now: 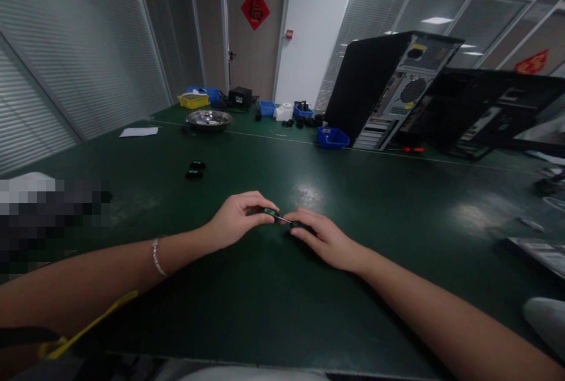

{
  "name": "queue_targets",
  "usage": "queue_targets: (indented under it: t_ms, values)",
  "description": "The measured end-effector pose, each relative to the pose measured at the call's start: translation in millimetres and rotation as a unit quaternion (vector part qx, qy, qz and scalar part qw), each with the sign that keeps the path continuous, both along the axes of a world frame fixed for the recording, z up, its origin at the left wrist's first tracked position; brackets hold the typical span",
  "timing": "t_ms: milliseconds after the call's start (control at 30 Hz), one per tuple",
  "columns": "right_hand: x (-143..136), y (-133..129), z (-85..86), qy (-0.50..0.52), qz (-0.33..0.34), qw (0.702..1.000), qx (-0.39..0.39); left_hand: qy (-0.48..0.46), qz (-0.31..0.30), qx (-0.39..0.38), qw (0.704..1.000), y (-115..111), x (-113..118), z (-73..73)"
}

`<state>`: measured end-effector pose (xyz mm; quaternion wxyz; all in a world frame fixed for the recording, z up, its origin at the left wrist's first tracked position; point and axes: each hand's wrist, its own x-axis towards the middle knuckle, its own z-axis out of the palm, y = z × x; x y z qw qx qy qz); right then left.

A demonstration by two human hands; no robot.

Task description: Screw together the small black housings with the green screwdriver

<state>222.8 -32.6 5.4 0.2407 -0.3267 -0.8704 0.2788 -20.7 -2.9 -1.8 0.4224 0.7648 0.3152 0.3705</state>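
Observation:
My left hand (236,219) is closed, pinching a small black piece with a green face (270,212) between thumb and fingers. My right hand (324,237) is closed round the dark handle of what looks like a small screwdriver (285,219). Its thin metal shaft points left and meets the edge of the black piece; whether the tip goes into it I cannot tell. Both hands are just above the green table (247,304). Beyond my left hand, two similar small black pieces (195,169) lie side by side on the table.
A metal bowl (209,121) with small things in it stands at the back left, near a white paper (139,132) and a yellow tray (193,100). A blue bin (333,138) sits before a black computer tower (375,83). A yellow strap (95,325) hangs by my left forearm.

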Motion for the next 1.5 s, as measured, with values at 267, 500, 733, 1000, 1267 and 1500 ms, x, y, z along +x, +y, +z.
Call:
queue_targets:
  t_ms: [267, 500, 733, 1000, 1267, 1500]
  values:
    - [-3.7, -1.9, 3.0, 0.002, -0.02, 1.0, 0.016, -0.022, 0.023, -0.008, 0.999, -2.4, 0.8, 1.0]
    - [-1.9, -4.1, 5.5, -0.015, -0.04, 0.999, 0.031, -0.048, 0.002, -0.055, 0.997, 0.1, 2.3, -2.0]
    - [-1.3, -4.3, 4.3, -0.019, -0.045, 0.998, 0.039, -0.07, -0.007, -0.11, 0.991, -2.4, 5.4, -1.6]
    - [-1.6, -4.9, 3.6, -0.021, -0.044, 0.998, 0.044, -0.08, -0.013, -0.145, 0.986, -2.9, 4.8, -0.7]
    - [-4.7, -5.3, 2.5, -0.026, -0.048, 0.997, 0.057, -0.086, -0.009, -0.177, 0.98, -1.4, 5.1, 0.2]
    - [-7.9, -5.7, 0.5, -0.043, -0.07, 0.994, 0.068, -0.08, 0.005, -0.188, 0.979, -1.4, 4.6, -0.1]
